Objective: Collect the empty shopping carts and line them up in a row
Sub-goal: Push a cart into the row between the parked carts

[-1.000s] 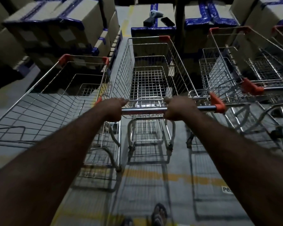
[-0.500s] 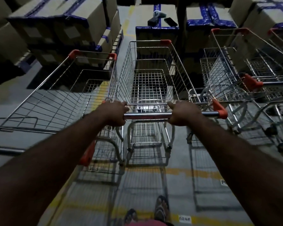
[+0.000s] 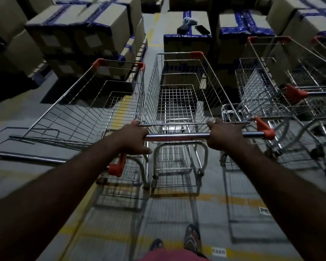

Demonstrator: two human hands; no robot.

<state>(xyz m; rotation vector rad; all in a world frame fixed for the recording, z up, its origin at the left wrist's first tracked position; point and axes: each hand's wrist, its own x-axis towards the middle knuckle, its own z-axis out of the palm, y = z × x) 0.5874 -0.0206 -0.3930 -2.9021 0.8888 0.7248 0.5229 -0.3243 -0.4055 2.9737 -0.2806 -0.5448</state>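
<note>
An empty wire shopping cart (image 3: pixel 177 91) with orange corner caps stands straight ahead of me. My left hand (image 3: pixel 134 138) and my right hand (image 3: pixel 223 136) both grip its chrome handle bar (image 3: pixel 177 136). Close on its left stands a second empty cart (image 3: pixel 87 112), side by side with it. To the right, with a gap between, are two more empty carts (image 3: pixel 267 87), one partly behind the other.
Stacked cardboard boxes (image 3: pixel 94 38) with blue tape fill the far left and far right. A box (image 3: pixel 186 44) directly ahead carries a scanner and a dark device. Yellow floor lines (image 3: pixel 120 110) run under the carts. My sandalled feet (image 3: pixel 191 240) show at the bottom.
The view has pulled back and the cart I hold has come toward me, away from the boxes. The left cart's handle now shows beside my left arm.
</note>
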